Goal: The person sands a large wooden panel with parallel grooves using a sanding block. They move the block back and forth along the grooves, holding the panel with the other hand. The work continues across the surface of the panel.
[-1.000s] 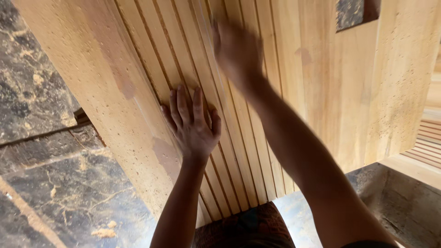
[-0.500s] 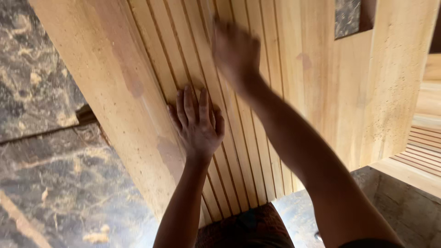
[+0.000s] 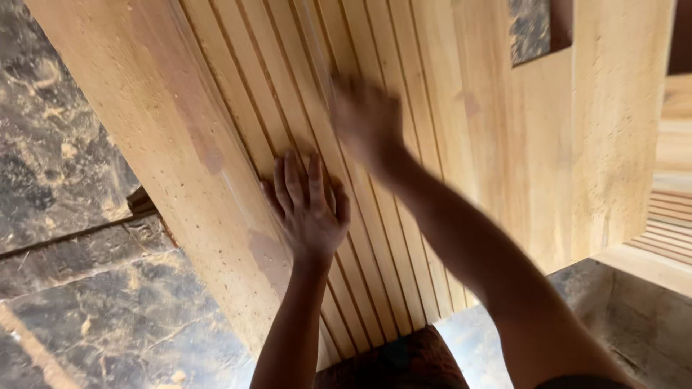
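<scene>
We see our left hand [image 3: 306, 209] lying flat on a wooden panel [image 3: 375, 130] with narrow grooved slats, the fingers spread a little apart and pointing away from us, the palm pressed on the wood and holding nothing. Our right hand [image 3: 364, 119] is further up the same panel, beyond the left hand and slightly to its right; it is blurred, so we cannot tell if the fingers are apart or together, only that it is against or just above the slats and grips nothing that we can see. The panel runs under both hands and continues toward our body, where it ends near a dark patterned cloth [image 3: 393, 364] between the two forearms. To the left of the left hand there is a broad smooth board [image 3: 158, 137] with small dots, touching the slatted part along its edge. Further left of this board we see a dark stone floor [image 3: 65, 288]. To the right of the right arm there is another plain wooden board [image 3: 620, 130], and beyond it more slats [image 3: 670, 230].
</scene>
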